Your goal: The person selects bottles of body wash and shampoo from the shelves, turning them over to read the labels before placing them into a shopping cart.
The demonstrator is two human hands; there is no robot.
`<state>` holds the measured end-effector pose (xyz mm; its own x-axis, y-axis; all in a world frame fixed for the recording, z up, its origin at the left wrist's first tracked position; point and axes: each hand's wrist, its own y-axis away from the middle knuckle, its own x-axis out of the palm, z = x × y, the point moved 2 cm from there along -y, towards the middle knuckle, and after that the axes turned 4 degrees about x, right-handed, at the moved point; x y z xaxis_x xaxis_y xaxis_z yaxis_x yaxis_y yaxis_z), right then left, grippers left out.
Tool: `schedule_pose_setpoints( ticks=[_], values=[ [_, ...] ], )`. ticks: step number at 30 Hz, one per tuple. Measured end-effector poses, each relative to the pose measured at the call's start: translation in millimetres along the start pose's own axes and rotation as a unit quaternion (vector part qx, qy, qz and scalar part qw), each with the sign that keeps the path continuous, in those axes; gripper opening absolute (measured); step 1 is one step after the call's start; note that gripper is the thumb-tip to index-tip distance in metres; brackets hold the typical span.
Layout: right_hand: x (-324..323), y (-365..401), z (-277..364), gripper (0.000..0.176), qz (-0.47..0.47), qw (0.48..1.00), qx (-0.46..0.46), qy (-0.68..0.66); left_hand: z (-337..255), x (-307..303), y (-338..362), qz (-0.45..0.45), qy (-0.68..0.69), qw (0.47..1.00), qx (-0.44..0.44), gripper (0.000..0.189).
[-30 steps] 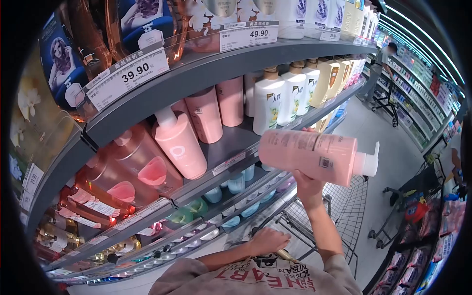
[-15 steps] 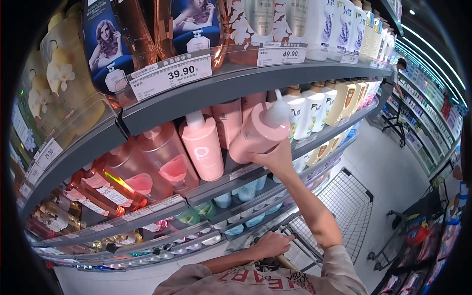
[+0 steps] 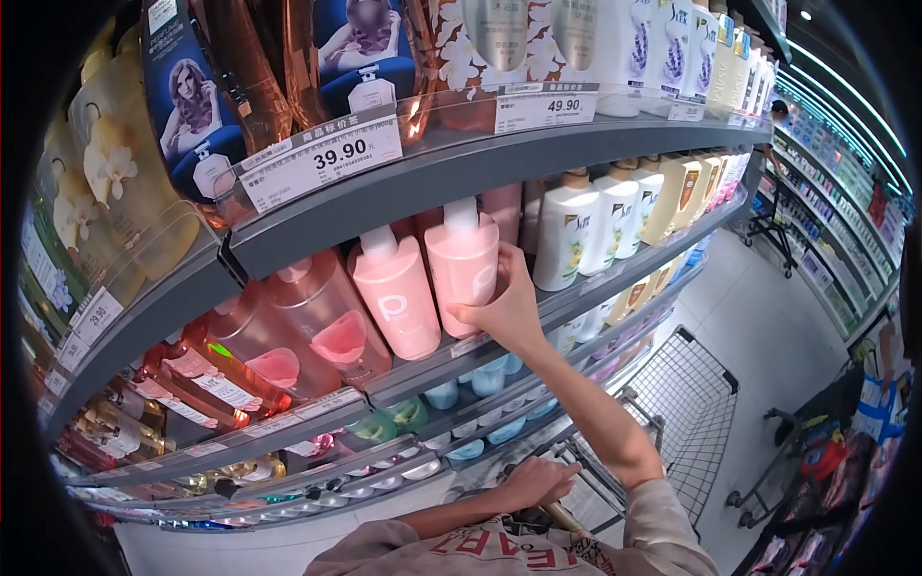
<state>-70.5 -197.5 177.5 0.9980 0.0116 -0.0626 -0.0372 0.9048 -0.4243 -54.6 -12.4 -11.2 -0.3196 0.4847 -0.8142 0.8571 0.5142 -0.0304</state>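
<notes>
My right hand [image 3: 499, 302] is wrapped around a pink pump bottle [image 3: 463, 264] with a white top. This bottle stands almost upright on the middle shelf, beside a matching pink pump bottle [image 3: 394, 298] marked with a white P. Lower down, my left hand [image 3: 540, 482] is closed at the handle of a shopping cart [image 3: 706, 384]; its fingers are partly hidden. White pump bottles [image 3: 567, 230] stand just right of the held one, and clear pink bottles [image 3: 327, 307] lie to the left of the pair.
A grey shelf edge [image 3: 480, 158] with price tags [image 3: 322, 158] runs above the pink bottles. Tall perfume-style bottles [image 3: 360, 58] fill the upper shelf. Across the aisle floor [image 3: 725, 283] are more shelves, a person [image 3: 776, 120] and another cart [image 3: 768, 230].
My right hand has swung the pink bottle left from a tilted, pulled-out pose to nearly upright beside its match, with its P label now facing out. My left hand stays low.
</notes>
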Motion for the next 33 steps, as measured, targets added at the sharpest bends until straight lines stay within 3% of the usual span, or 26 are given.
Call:
schedule_pose_setpoints(
  ticks=[6, 16, 18, 19, 21, 23, 25, 27, 28, 30, 33],
  values=[
    [4, -3, 0, 0.096, -0.022, 0.999, 0.023, 0.016, -1, 0, 0, -0.013, 0.002, 1.000, 0.004, 0.038],
    [1, -5, -7, 0.102, 0.017, 0.996, -0.026, 0.079, 1, -1, -4, 0.004, -0.010, 1.000, -0.009, 0.033],
    [0, 1, -13, 0.092, 0.001, 0.993, -0.110, 0.048, 4, 1, -6, 0.007, -0.020, 1.000, 0.001, 0.033],
    [-5, 8, -11, 0.092, -0.003, 0.993, -0.108, 0.044, 5, 1, -5, 0.004, -0.028, 1.000, 0.011, 0.033],
    [-33, 34, -1, 0.078, -0.103, 0.963, -0.208, 0.139, 7, 0, -4, 0.006, -0.022, 1.000, -0.004, 0.032],
    [-69, 64, -19, 0.060, -0.165, 0.953, -0.224, 0.119, 4, -5, -8, 0.002, -0.013, 1.000, -0.018, 0.032],
    [-117, 98, -62, 0.046, -0.222, 0.943, -0.198, 0.152, 0, -18, -7, 0.042, -0.024, 0.998, -0.034, 0.027],
    [-169, 135, -112, 0.040, -0.281, 0.936, -0.115, 0.177, 9, -10, -5, 0.035, -0.031, 0.998, -0.044, 0.027],
    [-199, 158, -130, 0.036, -0.285, 0.930, -0.007, 0.233, 11, -6, -4, 0.024, -0.043, 0.998, -0.050, 0.028],
    [-259, 214, -177, 0.031, -0.292, 0.907, 0.084, 0.293, 12, -8, -4, -0.004, -0.037, 0.998, -0.043, 0.027],
    [-333, 324, -238, 0.034, -0.287, 0.818, 0.250, 0.432, -1, -22, -8, 0.071, -0.044, 0.995, -0.046, 0.024]
  ],
)
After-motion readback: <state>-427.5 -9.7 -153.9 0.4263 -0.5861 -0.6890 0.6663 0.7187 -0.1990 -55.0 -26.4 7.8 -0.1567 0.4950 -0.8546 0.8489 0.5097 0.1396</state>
